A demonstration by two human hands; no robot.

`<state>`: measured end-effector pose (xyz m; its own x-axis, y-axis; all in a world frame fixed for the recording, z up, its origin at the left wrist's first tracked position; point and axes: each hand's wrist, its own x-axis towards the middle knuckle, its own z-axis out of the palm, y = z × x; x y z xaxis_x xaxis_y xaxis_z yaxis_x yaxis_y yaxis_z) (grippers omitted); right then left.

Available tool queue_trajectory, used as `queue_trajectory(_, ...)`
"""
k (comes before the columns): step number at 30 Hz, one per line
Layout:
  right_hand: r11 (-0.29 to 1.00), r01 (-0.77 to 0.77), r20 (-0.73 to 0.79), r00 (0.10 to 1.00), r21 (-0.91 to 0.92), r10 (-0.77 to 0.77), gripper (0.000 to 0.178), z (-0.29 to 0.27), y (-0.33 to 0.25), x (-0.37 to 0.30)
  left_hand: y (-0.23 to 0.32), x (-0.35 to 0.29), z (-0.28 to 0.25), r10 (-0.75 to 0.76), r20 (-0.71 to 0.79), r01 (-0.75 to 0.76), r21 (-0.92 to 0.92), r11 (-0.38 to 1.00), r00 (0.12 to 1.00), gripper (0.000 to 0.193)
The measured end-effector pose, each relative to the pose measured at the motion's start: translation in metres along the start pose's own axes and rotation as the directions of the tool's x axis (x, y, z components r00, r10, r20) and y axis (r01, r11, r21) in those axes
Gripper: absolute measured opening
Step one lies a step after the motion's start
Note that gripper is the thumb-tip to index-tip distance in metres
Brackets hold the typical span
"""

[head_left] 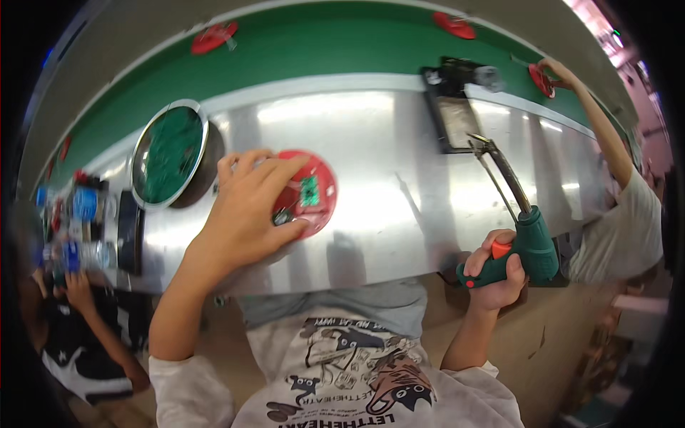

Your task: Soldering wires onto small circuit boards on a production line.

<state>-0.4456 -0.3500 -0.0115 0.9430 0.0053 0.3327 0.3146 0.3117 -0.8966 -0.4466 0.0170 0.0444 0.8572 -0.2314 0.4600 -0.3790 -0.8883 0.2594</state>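
A round red disc (325, 203) with a small green circuit board (310, 191) on it lies on the metal bench. My left hand (250, 196) reaches across its left side, thumb at the near edge and fingers at the far edge, gripping it. Part of the disc is hidden under the palm. My right hand (496, 267) is wrapped round the grip of a green soldering gun (536, 246) with an orange trigger. Its long metal tip points up and away, over the bench near a black stand (453, 121).
A metal bowl (135, 175) of green pieces stands to the left, near plastic bottles (89, 253). More red discs (214, 38) lie on the green strip (328, 43) at the back. Co-workers sit on both sides; the right one's hand (560, 71) touches another red disc (540, 80).
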Motion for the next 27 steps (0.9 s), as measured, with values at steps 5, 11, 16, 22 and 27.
queue_trajectory(5,0.98,0.138,-0.233,0.967,0.145,-0.102,0.038,-0.048,0.007,0.018,-0.047,0.111,0.04,-0.045,0.095,0.039,0.062,0.997,0.994,0.057)
queue_trajectory(11,0.964,0.164,-0.534,0.845,0.208,-0.029,0.037,-0.05,0.023,0.026,-0.078,0.312,0.142,-0.007,0.121,-0.035,0.345,0.938,0.993,0.052)
queue_trajectory(16,0.975,0.216,-0.6,0.787,0.051,-0.143,0.039,-0.043,0.031,0.021,-0.033,0.459,0.251,0.174,0.29,-0.262,0.304,0.916,0.941,0.066)
queue_trajectory(22,0.982,0.173,-0.651,0.737,-0.082,-0.184,0.04,-0.042,0.036,0.018,0.018,0.517,0.329,-0.105,0.376,0.005,0.258,0.966,0.921,0.071)
queue_trajectory(27,0.99,0.142,-0.722,0.684,-0.01,-0.106,0.044,-0.038,0.027,0.028,-0.027,0.49,0.278,0.196,0.421,-0.182,-0.074,0.98,0.886,0.041)
